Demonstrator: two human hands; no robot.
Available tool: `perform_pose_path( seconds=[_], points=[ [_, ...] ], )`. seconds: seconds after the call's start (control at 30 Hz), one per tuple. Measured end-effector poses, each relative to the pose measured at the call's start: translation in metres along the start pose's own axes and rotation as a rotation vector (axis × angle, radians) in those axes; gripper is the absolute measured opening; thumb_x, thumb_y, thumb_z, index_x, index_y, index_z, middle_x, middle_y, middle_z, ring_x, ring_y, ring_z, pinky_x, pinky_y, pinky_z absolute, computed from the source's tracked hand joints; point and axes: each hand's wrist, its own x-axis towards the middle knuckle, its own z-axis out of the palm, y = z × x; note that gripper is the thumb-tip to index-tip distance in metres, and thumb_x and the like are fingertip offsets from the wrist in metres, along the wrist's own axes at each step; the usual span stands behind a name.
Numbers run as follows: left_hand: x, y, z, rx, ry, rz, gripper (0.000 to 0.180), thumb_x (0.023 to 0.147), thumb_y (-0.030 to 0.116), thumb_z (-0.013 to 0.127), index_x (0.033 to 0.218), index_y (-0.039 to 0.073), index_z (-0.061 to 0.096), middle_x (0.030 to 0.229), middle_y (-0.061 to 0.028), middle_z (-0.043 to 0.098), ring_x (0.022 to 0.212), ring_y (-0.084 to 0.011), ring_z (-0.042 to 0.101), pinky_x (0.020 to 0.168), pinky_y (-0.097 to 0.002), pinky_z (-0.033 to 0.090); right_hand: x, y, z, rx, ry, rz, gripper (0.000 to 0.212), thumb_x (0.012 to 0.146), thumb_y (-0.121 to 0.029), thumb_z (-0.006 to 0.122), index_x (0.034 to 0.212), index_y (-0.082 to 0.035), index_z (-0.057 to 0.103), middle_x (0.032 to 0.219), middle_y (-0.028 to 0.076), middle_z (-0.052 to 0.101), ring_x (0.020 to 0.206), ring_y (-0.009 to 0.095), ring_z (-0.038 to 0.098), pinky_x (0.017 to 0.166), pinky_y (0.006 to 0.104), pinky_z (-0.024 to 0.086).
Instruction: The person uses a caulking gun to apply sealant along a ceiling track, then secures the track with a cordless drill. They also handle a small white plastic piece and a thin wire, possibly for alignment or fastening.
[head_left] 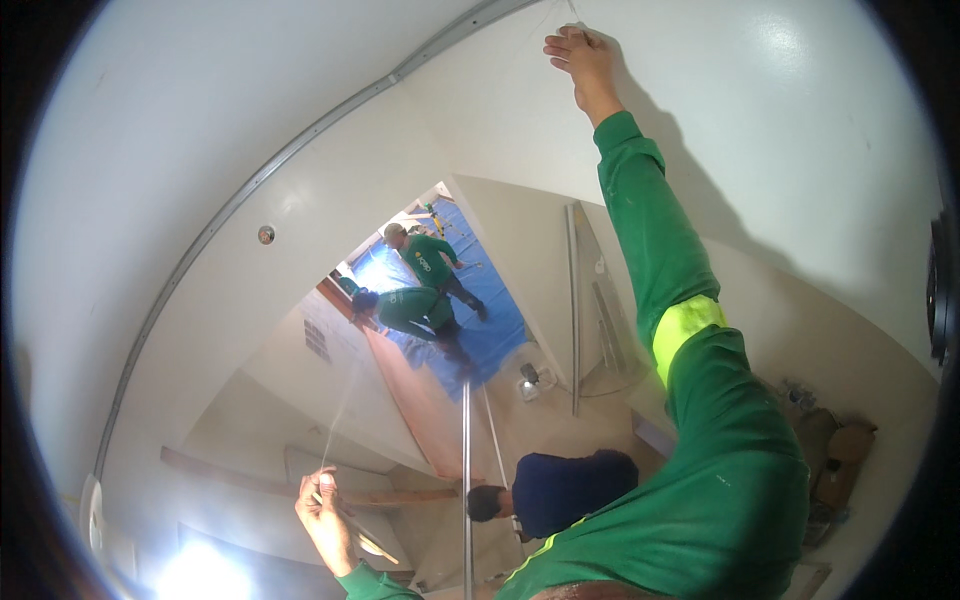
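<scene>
My right hand point(583, 62) is raised high against the white wall point(770, 130), its fingertips drawn together and some fingers stuck out to the left. A fine strand runs from the fingertips toward the top edge; what they pinch is too small to tell. Low on the left, my left hand point(325, 515) is closed, with thumb and fingers pinching a thin string point(331, 436) that rises from them. A slim wooden stick point(372, 541), pencil-like, also passes through that hand and slants down to the right.
A metal track point(270, 165) curves along the upper left. Below stands an upright metal pole point(467, 490), beside a person in dark blue point(575, 492). Two people in green point(425, 258) work on blue sheeting point(490, 340). A bright lamp point(203, 575) glares lower left.
</scene>
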Motion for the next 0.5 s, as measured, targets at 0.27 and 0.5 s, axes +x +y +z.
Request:
perform_pose_path(
  seconds=[0.27, 0.5],
  points=[
    [0.003, -0.004, 0.0, -0.142, 0.084, -0.011, 0.038, 0.103, 0.038, 0.071, 0.104, 0.0, 0.075, 0.097, -0.005, 0.065, 0.053, -0.0083, 0.047, 0.05, -0.0255, 0.04, 0.072, 0.034, 0.029, 0.935, -0.085, 0.08, 0.014, 0.106, -0.018, 0.06, 0.109, -0.006, 0.064, 0.097, 0.006, 0.069, 0.095, 0.022, 0.069, 0.09, 0.0438, 0.058],
    [0.006, -0.007, -0.007, -0.08, 0.057, 0.059, 0.038, 0.101, 0.037, 0.073, 0.1, -0.001, 0.075, 0.097, -0.0086, 0.064, 0.056, -0.0108, 0.05, 0.047, -0.0263, 0.043, 0.105, 0.041, 0.054, 1.181, 0.12, 0.124, 0.01, 0.103, -0.016, 0.061, 0.1, -0.007, 0.058, 0.098, 0.005, 0.062, 0.095, 0.022, 0.066, 0.1, 0.0509, 0.056]
  ],
)
